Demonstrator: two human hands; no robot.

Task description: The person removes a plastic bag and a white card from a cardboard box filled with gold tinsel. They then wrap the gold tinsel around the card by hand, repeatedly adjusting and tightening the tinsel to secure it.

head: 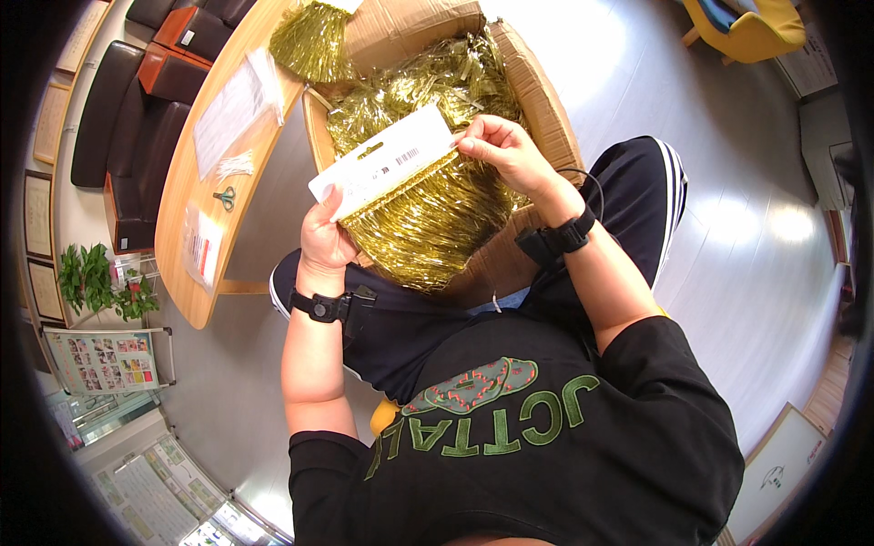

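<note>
My left hand (pixel 326 232) grips the lower left end of a white header card (pixel 389 160) bearing print and a barcode. At the card's upper right end, my right hand (pixel 504 151) pinches the card's corner or the fringe's edge between thumb and fingers; which of these cannot be told. Gold tinsel fringe (pixel 427 225) hangs along the card's lower edge, spread over my lap side of an open cardboard box (pixel 546 95). More loose gold tinsel (pixel 410 89) fills the box behind the card.
On the curved wooden table (pixel 181 184) at the left lie clear plastic bags (pixel 235 112), white ties (pixel 235 165), scissors (pixel 226 198) and a printed plastic packet (pixel 202 249). Another gold tinsel fringe (pixel 314 44) overhangs the table's far end. A yellow chair (pixel 765 34) stands at upper right.
</note>
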